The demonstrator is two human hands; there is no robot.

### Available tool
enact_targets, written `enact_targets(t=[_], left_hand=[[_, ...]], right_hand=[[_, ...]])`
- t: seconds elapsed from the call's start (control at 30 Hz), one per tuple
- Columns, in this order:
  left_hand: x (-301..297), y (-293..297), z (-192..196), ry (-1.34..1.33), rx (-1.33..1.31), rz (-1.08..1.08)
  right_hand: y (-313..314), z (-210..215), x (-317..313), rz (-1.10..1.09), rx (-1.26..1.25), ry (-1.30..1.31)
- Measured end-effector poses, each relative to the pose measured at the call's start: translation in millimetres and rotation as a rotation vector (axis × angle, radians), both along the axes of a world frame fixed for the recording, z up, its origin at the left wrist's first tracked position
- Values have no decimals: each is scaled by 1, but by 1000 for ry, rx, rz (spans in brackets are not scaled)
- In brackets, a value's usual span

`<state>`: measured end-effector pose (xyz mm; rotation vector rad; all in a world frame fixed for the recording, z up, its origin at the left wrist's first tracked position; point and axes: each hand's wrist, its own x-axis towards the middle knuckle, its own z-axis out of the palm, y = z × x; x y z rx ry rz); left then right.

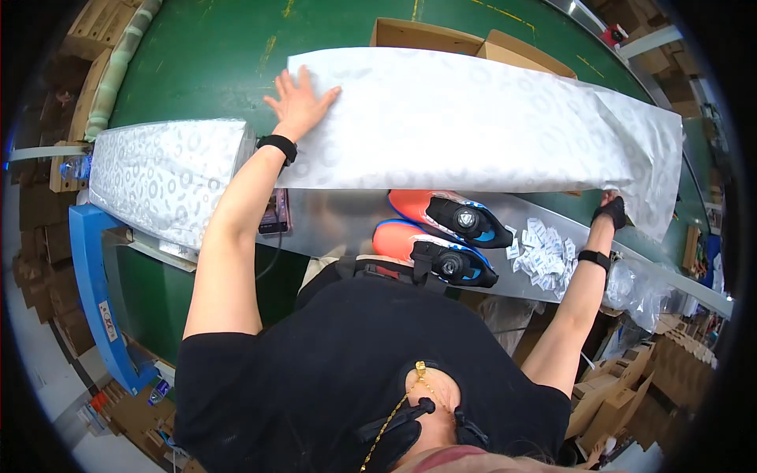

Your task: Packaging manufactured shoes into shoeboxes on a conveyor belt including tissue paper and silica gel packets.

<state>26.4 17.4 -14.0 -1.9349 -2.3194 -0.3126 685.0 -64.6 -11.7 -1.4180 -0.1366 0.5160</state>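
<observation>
A large sheet of white tissue paper [457, 118] with faint grey ring patterns is spread across the bench in front of me. My left hand [300, 104] lies on its far left corner, fingers spread and flat. At the sheet's near right side, my right hand [611, 210], partly covered in black, pinches the paper edge; the fingertips are partly hidden. Creases run through the paper above that hand. Closer to my body rest two orange, black and blue shoes [398, 238] with round dials, side by side. A heap of small white packets [544, 256] sits to their right.
An open brown cardboard box [426, 36] stands behind the sheet, partly covered by it. To the left is a stack of patterned paper [169, 173], above a blue frame [96, 284]. A phone-like device [274, 217] lies near my left forearm. Clear plastic bags [637, 296] hang at the right.
</observation>
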Motion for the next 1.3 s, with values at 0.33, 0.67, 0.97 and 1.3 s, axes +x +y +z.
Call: enact_targets(t=[0.33, 0.67, 0.97, 1.3], left_hand=[[-2, -23, -16, -1737, -868, 13], [73, -1, -14, -1639, -678, -58], [-21, 45, 17, -1349, -451, -131], [-5, 70, 83, -1393, -619, -223]], right_hand=[[-155, 60, -230, 1566, -563, -1557], [-161, 57, -296, 1491, -141, -1877], [-40, 141, -298, 1394, -2, -662], [96, -10, -359, 1241, -532, -1018]])
